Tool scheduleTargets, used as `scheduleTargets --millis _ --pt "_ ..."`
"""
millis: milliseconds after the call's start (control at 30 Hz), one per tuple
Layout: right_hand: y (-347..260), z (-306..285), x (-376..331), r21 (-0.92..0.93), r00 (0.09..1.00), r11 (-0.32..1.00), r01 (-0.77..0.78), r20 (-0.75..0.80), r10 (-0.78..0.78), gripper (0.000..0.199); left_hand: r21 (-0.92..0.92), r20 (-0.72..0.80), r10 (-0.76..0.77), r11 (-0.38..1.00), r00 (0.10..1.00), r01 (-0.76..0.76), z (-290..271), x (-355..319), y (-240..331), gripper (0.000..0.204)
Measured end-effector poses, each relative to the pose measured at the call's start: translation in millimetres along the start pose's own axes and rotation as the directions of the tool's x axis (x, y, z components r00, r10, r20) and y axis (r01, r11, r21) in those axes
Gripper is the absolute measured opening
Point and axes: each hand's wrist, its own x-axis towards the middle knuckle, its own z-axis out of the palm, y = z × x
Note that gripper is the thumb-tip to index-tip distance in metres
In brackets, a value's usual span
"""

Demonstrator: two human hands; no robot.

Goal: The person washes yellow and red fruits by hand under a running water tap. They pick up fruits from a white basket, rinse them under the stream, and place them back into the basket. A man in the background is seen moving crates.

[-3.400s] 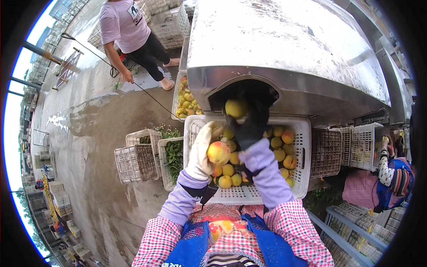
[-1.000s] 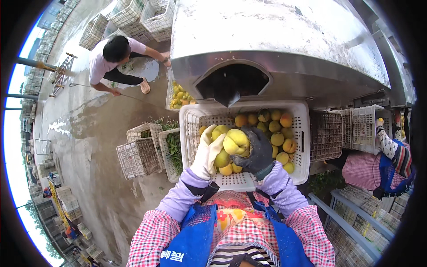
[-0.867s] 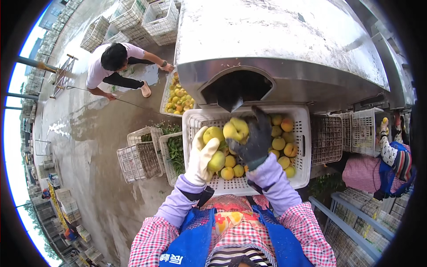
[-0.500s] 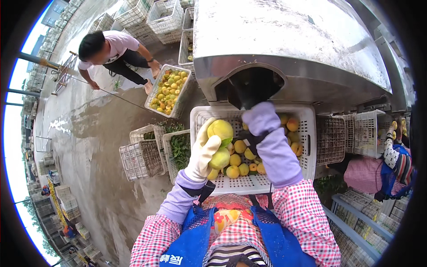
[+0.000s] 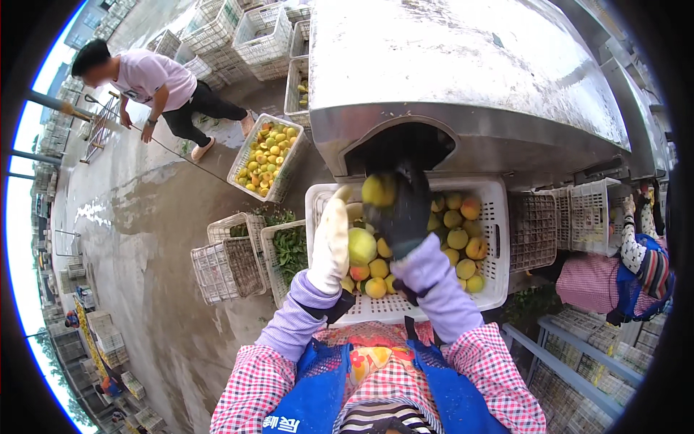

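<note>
Over a white crate (image 5: 494, 205) of peaches (image 5: 457, 239), the right hand (image 5: 405, 211) grips a yellow peach (image 5: 378, 190), the left hand (image 5: 332, 237) a greenish peach (image 5: 362, 247).

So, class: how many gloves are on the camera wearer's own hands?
2: a white glove on the left hand, beside a pale green fruit, and a black glove on the right hand, by a blurred yellow fruit. Any glove worn underneath would be hidden.

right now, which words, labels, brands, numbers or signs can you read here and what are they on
Blue vest: white characters along its lower left, not copied out here.
Co-worker's pale shirt: dark print on the chest, too small to read.
Metal machine: no readable text visible.
Front white crate and its fruit: no lettering visible.
</note>
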Motion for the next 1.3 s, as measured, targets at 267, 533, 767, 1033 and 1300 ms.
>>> scheduleTargets --millis 267,533,767,1033,1300 --pt "32 36 71 0.041 0.962 0.963 -0.266 0.067 0.263 0.069 -0.681 -0.011 -0.402 0.674 0.915 0.288 5 3 -21 0.071" --pt "-22 -32 -42 0.195 0.981 0.980 0.043 0.177 -0.079 0.087 -0.311 -0.026 0.076 0.947 0.997 -0.080 19 3 -22 0.060" --pt "-16 -31 -50 0.186 0.994 0.982 -0.046 0.110 0.026 0.081 0.276 0.262 0.359 0.862 0.896 -0.426 8 6 -20 0.049" --pt "39 23 9 -0.265 0.969 0.960 0.089 -0.198 -0.145 0.074 -0.344 -0.239 -0.321 0.910 0.916 0.229 19 24 -31 0.046" --pt "34 3 52 -0.032 0.943 0.993 0.114 -0.310 -0.118 0.052 0.774 -0.151 -0.336 0.545 0.930 0.322 -3 10 -217 0.069"
